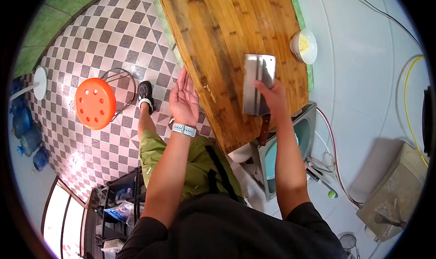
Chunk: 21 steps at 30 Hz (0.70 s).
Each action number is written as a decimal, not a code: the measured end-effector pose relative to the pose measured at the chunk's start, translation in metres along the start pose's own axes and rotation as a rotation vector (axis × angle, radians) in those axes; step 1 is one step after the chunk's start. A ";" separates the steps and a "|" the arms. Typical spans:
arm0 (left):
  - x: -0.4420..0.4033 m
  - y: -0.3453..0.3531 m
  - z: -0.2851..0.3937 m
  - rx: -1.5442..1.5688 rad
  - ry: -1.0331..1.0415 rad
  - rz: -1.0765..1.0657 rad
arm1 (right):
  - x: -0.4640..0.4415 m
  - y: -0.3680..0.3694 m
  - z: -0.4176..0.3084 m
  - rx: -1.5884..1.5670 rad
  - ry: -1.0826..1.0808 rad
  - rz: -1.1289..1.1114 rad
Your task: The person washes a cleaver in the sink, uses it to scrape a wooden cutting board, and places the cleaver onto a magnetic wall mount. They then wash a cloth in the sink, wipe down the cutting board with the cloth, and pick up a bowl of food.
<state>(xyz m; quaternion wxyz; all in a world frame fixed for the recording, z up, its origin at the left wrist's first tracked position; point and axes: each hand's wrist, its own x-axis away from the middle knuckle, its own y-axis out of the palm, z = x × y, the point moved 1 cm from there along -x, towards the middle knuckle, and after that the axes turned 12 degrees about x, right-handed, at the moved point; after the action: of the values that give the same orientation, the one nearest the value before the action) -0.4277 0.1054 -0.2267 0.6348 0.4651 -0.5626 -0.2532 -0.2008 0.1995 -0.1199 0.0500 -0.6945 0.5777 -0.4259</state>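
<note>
My right hand (273, 97) grips a cleaver (251, 88), its thumb lying on the broad metal blade. The wooden handle points back toward me, and the blade is over the wooden chopping board (218, 45). Whether the blade touches the wood, I cannot tell. At the board's left edge, my left hand (185, 100) is held palm up with fingers stretched out, holding nothing I can see. Small pale bits (209, 93) lie on the board close to that edge, beside my left hand. A white bowl (309, 57) with finely chopped pale yellow food stands at the board's right edge.
A sink (308, 127) with a light green basin adjoins the board's near right corner. Hoses (334, 154) run along the white wall on the right. On the checkered floor to the left stands an orange stool (95, 103); a black shelf rack (136, 191) is behind it.
</note>
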 end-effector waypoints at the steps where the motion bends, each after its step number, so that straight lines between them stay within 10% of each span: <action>1: -0.001 -0.002 -0.003 0.004 0.000 0.001 | 0.002 0.010 -0.007 0.013 -0.008 -0.027; 21: 0.004 -0.002 -0.013 -0.100 0.080 0.006 | 0.016 0.083 -0.017 0.061 -0.275 -0.241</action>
<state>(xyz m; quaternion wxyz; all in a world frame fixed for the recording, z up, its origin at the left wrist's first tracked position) -0.4143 0.1049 -0.2252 0.6800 0.4411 -0.5247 -0.2603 -0.2753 0.1659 -0.1465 0.0979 -0.8085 0.4649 -0.3472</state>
